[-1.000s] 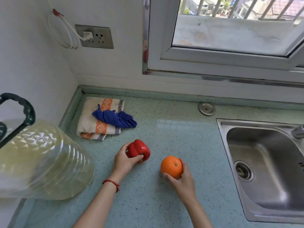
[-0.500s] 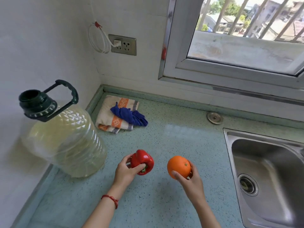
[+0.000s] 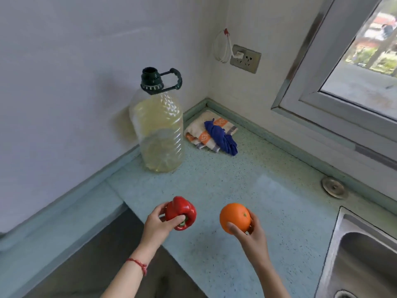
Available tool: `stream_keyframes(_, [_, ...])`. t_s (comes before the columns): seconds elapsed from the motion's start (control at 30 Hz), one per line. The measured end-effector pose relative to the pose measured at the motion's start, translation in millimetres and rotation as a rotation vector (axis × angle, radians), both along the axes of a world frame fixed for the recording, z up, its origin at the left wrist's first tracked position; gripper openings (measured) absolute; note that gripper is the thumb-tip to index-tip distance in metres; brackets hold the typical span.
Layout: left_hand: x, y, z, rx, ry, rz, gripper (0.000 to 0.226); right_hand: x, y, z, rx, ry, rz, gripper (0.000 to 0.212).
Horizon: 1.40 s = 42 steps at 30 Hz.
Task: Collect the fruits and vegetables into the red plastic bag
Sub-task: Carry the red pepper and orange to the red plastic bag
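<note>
1. We are holding a red bell pepper (image 3: 180, 212) in our left hand (image 3: 156, 227), fingers curled around its left side and thumb pressing near the green stem, so the hand is closed on it.
2. We are gripping an orange (image 3: 235, 218) in our right hand (image 3: 253, 235), the thumb lying across its lower front and the fingers wrapping behind, closed around the fruit.
3. Both pieces are being held up above the speckled blue-green counter (image 3: 247, 190), the pepper over its near-left edge and the orange to the right of it, the two apart from each other.
4. A red string bracelet (image 3: 138, 264) is sitting on our left wrist.
5. A large clear oil bottle (image 3: 159, 134) with a dark green cap and handle is standing upright on the counter by the left wall, holding pale yellow liquid.
6. Just beside it in the corner, a blue cloth (image 3: 221, 136) is lying on top of a folded striped towel (image 3: 200, 134).
7. A steel sink (image 3: 365, 254) is showing at the right edge, with a round metal cap (image 3: 333, 187) on the counter behind it.
8. A wall socket (image 3: 245, 59) with a white plug and looped cord is sitting beside the window frame (image 3: 322, 87).
</note>
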<state>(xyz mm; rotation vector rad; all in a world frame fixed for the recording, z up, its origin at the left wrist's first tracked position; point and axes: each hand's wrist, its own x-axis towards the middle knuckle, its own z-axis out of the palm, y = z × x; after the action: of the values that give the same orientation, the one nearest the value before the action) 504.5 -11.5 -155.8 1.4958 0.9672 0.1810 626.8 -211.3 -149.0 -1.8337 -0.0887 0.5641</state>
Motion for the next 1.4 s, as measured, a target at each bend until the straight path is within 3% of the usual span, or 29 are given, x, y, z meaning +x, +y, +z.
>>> stream_keyframes(0.47, [-169.1,-8.8,-3.0,0.061,-0.086,0.541,0.083,-86.2,79.4,4.1,0.031,-0.006,0.530,0.061])
stream_keyframes(0.6, [-229.1,-14.0,-10.0,0.046,-0.101,0.703,0.071,-129.7,103.1,4.4,0.046,0.007,0.674,0.074])
stream_keyframes(0.77, [-315.4,-28.7,-12.3,0.023,-0.114,0.927,0.069,-203.0,131.0,3.5,0.014,-0.012,0.900,0.088])
stream_keyframes(0.9, [-383.7,-47.7,-10.8,0.026,-0.109,1.076,0.088,-270.6,149.5,4.7,0.033,-0.013,1.076,0.080])
stream_keyframes(1.07, [-467.0,-78.7,-11.6,0.030,-0.063,1.259,0.080,-356.6,166.4,0.6,0.025,-0.009,1.275,0.088])
stream_keyframes(1.4, [-582.8,-162.2,-6.8,-0.008,0.017,1.746,0.082,-518.8,180.5,-14.1,-0.012,-0.024,1.781,0.083])
